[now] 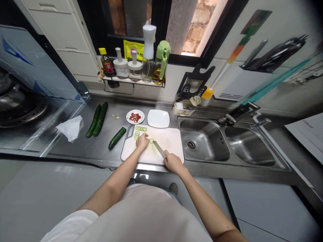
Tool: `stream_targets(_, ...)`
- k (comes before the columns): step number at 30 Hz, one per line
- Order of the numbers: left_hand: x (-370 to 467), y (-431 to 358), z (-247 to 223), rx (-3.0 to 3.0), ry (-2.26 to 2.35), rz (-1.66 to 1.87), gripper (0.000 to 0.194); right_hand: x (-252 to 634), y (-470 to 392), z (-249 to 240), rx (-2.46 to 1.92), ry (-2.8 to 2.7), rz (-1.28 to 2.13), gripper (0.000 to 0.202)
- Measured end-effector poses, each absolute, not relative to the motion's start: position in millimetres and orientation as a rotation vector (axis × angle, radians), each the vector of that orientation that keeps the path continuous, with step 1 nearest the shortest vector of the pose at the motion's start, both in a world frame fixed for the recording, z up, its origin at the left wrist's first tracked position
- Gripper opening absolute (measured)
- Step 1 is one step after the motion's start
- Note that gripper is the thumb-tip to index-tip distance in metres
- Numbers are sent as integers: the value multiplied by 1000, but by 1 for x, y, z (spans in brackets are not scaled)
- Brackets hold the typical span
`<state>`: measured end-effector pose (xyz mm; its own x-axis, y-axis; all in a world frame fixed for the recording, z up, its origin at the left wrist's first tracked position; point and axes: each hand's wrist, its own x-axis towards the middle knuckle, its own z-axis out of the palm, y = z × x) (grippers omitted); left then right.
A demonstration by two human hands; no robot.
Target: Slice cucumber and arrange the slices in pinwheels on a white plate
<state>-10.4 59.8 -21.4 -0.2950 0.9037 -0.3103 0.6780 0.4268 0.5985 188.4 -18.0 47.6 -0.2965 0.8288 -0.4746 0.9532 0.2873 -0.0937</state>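
Observation:
On the white cutting board (174,141), my right hand (173,162) is wrapped round the handle of a knife (159,149), whose blade points up and left. Its tip is at a cucumber slice (151,141). My left hand (142,142) rests over the board left of the blade, fingers curled together; whether they hold anything is too small to tell. More cucumber slices (141,128) lie near the board's upper left corner. A cut length of cucumber (117,138) is on the counter, left of the board.
Two whole cucumbers (100,119) and a crumpled white cloth or paper (71,128) lie at left. Behind the board stand a plate of red pieces (135,117) and a bare white plate (158,118). A double sink (205,139) is at right, a bottle rack (135,80) above.

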Motion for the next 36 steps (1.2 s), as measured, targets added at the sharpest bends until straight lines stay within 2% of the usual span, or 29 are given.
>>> stream_targets(36, -11, 66, -19, 1324, 2081, 389, 24, 163, 2, 49, 1559, 2173, -648, 39)
